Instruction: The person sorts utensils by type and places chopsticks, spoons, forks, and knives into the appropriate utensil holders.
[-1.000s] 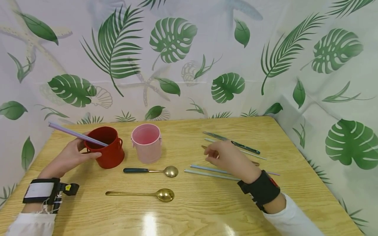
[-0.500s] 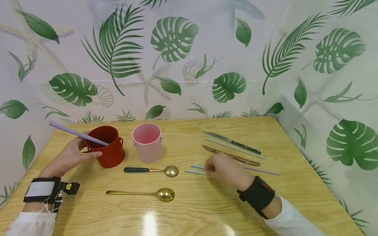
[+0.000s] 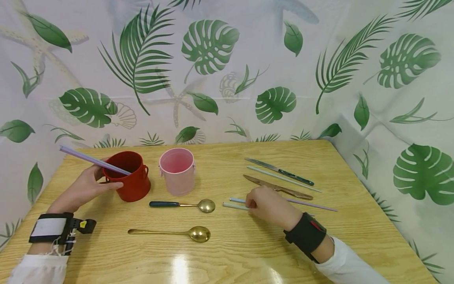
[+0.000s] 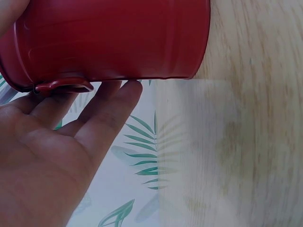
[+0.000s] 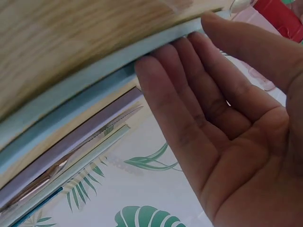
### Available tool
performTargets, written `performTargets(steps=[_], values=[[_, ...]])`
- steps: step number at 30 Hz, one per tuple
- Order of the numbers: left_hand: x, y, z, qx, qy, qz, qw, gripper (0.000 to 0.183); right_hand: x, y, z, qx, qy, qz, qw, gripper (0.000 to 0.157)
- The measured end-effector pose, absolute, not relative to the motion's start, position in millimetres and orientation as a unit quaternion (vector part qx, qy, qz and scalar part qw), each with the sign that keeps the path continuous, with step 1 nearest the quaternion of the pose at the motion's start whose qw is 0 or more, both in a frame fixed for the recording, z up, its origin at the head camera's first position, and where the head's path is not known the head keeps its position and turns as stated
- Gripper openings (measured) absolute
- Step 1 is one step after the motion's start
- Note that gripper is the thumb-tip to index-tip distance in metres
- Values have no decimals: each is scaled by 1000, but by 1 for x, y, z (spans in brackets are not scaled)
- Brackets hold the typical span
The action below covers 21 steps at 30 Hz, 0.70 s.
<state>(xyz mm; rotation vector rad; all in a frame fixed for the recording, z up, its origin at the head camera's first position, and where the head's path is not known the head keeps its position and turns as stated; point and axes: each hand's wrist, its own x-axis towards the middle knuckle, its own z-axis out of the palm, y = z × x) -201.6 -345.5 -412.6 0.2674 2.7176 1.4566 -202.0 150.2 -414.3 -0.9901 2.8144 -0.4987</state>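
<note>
At the left of the table my left hand point(image 3: 83, 185) grips a small red bucket point(image 3: 134, 187), thumb at the near side of its rim and fingers around the far side. Light purple and blue chopsticks point(image 3: 90, 159) lean in this bucket, their upper ends sticking out to the left. Right of centre, my right hand point(image 3: 271, 207) reaches down to a pale green chopstick point(image 5: 94, 78) and a blue chopstick point(image 5: 71, 106) lying side by side. In the right wrist view the thumb is on one side of the pair and the curled fingertips on the other, pinching them.
A pink bucket point(image 3: 180, 183) stands beside the red one. Two spoons, one dark-handled point(image 3: 205, 206) and one gold point(image 3: 200, 234), lie in front. Beyond my right hand lie a green-handled knife point(image 3: 296, 177), a brown knife point(image 3: 259, 181), another pale green chopstick point(image 3: 273, 174) and a purple chopstick point(image 3: 315, 205).
My right hand has come down and toward me from over the brown knife to the green and blue chopsticks, uncovering the knife. My left hand stays on the red bucket.
</note>
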Motion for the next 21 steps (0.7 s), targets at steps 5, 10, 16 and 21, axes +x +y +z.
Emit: performTargets(steps=[5,10,16,21], values=[[-202,-345,-411,93,878,469,20,83,-203,150,-416,-329,928,-164,56,13],[-203,-345,-410,96,877,470,16,82,-203,149,-417,-337,926,-163,46,19],[-202,-345,-410,86,879,468,25,85,-204,150,-418,-351,920,-167,38,23],[-202,-344,-410,90,877,471,23,84,-204,152,-416,-358,916,-175,51,22]])
